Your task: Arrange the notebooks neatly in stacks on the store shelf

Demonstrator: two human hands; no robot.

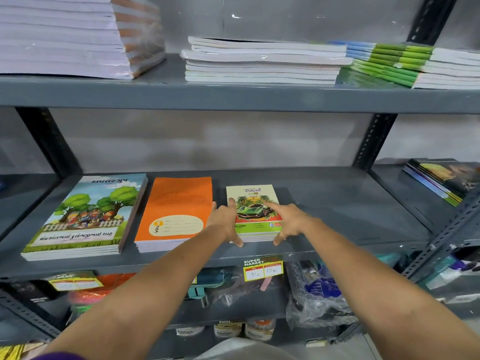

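Note:
Three short notebook stacks lie side by side on the grey middle shelf (337,203). At the left is a stack with a trees-and-children cover (85,214); an orange stack (176,203) sits in the middle. The small stack with a green car cover (253,203) is on the right. My left hand (226,219) presses against that small stack's left edge, thumb at its front corner. My right hand (291,220) grips its right edge, forefinger lying on the cover. Both hands hold this stack flat on the shelf.
The upper shelf carries a tall white stack (65,37) at left, a white stack (262,61) in the middle and green-spined notebooks (389,63) at right. Dark notebooks (441,180) lie on the neighbouring shelf. Bagged goods and a price tag (262,268) sit below.

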